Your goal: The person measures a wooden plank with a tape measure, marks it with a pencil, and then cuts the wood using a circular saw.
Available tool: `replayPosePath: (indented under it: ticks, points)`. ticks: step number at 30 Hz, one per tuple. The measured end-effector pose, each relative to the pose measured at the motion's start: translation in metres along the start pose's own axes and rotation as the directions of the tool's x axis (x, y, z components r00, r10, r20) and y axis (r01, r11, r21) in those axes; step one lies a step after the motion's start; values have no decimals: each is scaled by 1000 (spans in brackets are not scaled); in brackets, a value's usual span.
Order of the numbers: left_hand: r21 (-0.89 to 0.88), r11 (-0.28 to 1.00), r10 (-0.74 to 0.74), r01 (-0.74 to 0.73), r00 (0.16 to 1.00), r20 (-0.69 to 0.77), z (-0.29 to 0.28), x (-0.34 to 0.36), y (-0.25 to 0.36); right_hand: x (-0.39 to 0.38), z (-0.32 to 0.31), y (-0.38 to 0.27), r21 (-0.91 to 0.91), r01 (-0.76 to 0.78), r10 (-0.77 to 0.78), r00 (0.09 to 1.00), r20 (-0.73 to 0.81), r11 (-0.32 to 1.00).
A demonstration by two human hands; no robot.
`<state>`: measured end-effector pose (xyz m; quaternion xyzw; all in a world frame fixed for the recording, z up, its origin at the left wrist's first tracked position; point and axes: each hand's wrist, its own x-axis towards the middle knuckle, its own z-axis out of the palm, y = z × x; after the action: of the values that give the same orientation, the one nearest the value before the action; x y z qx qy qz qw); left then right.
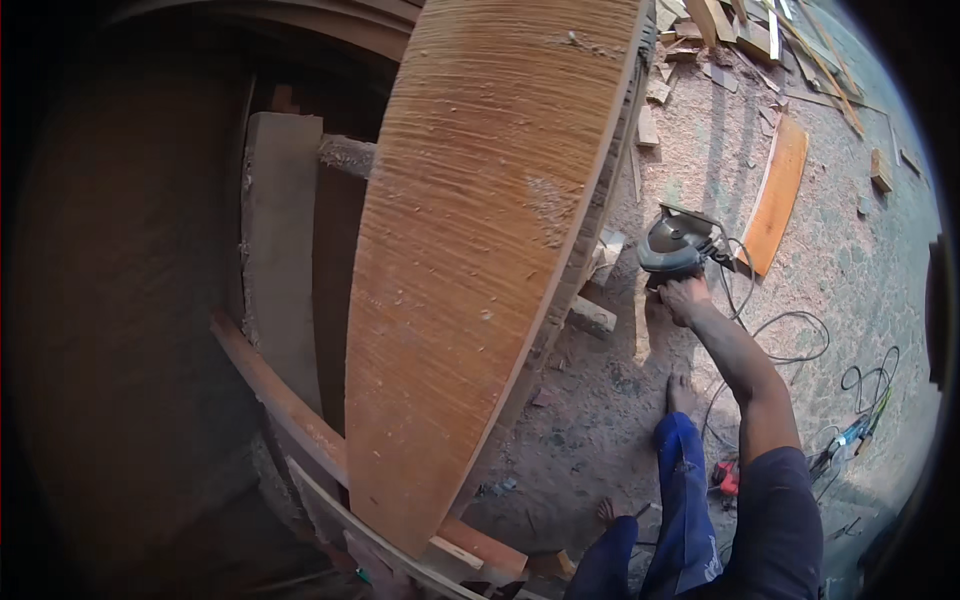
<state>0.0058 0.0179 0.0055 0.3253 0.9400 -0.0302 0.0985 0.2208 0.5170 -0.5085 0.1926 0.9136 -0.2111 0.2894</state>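
My right hand (686, 300) is closed around the handle of a dark grey circular saw (672, 248), held out to the right of a large wooden board. A dark cable (738, 285) trails from beside the saw. The board (470, 250) is orange-brown, rough-grained and dusted with shavings; it rests on wooden supports and fills the middle of the view. Nothing shows between the saw and the board's right edge except ground and scraps. My left hand is out of view.
Sawdust and offcuts (648, 125) litter the ground at the far right. A curved orange plank (778, 195) lies beyond the saw. Looped cable (800, 355), a blue power tool (852, 432) and a red tool (726, 478) lie near my right arm. My bare foot (680, 395) stands below the saw.
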Motion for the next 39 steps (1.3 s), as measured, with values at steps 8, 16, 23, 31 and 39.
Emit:
replayPosePath:
  ticks: [8,16,23,31,39]
  points:
    - [-83,981,161,-173,978,-135,-2,-6,-14,-207,-183,-54,887,142,73,978,-193,439]
    - [-185,971,103,-155,960,-262,-3,-7,-5,-428,-244,-208,980,201,321,927,-193,6]
    - [-240,960,67,-142,953,-294,8,-1,-6,-525,-267,-285,950,216,333,899,-284,227]
    - [-269,957,27,-109,956,-291,10,-4,-5,-553,-292,-335,832,284,201,886,-418,476]
    - [-269,956,28,-112,954,-298,16,-4,-9,-534,-309,-374,744,316,66,898,-434,589]
